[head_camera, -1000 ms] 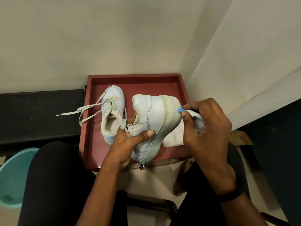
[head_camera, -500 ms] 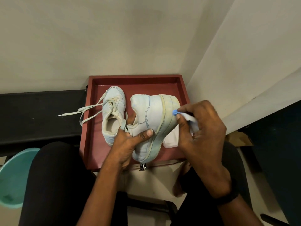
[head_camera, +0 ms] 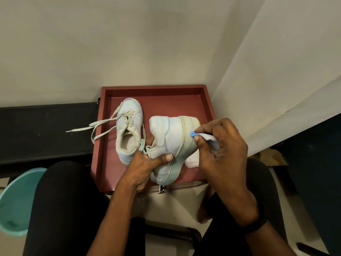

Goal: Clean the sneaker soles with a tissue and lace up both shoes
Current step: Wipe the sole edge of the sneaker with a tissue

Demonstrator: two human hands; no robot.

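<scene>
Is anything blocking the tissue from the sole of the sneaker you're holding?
Nothing visible does. The right hand pinches the tissue, and its tip sits against the sole of the held sneaker, which the left hand grips tilted on its side.

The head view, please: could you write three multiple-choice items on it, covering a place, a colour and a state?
1. Where is the loose-laced sneaker? A in the tray; B on the floor; C on a shelf.
2. The tray's colour? A green; B red; C yellow.
3. The left hand is: A open; B flat on the tray; C gripping the tilted sneaker.
Answers: A, it stands on the tray floor; B, the rim is dark red; C, thumb and fingers wrap the shoe.
</scene>
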